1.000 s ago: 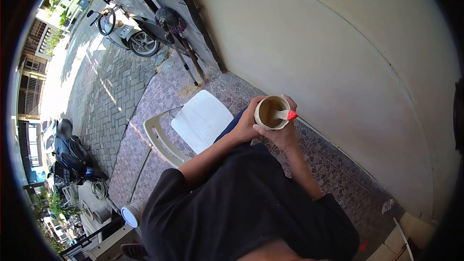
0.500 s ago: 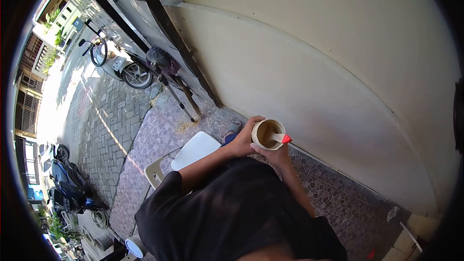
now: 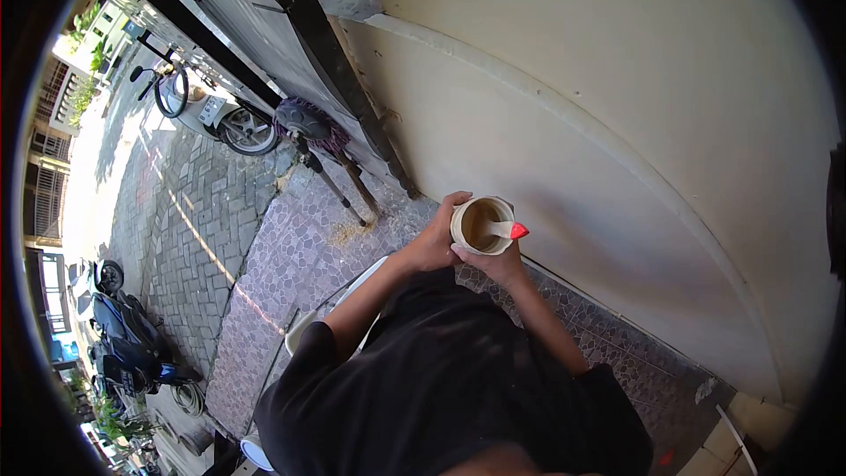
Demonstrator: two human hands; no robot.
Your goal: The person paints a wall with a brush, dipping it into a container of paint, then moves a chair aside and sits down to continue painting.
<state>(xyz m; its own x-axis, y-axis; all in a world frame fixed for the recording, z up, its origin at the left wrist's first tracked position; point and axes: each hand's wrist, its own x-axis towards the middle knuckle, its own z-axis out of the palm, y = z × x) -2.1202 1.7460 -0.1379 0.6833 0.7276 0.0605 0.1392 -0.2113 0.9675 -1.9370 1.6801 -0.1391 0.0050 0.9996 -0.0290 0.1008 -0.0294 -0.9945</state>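
Both my hands hold a cream-coloured round tub in front of my body, close to the pale wall. My left hand is wrapped round its left side, thumb near the rim. My right hand supports it from below and the right. A pale handle with a red tip leans out over the tub's right rim; its lower end is inside, so its kind is hidden. The tub's inside looks brownish.
A smooth cream wall rises ahead and to the right. A white folding chair is partly behind my left arm. A mop leans by a dark post. A scooter and a motorcycle stand on the paving.
The whole view has shifted, and my body now hides most of the chair. The tub sits slightly higher and further left in view, still held in both hands.
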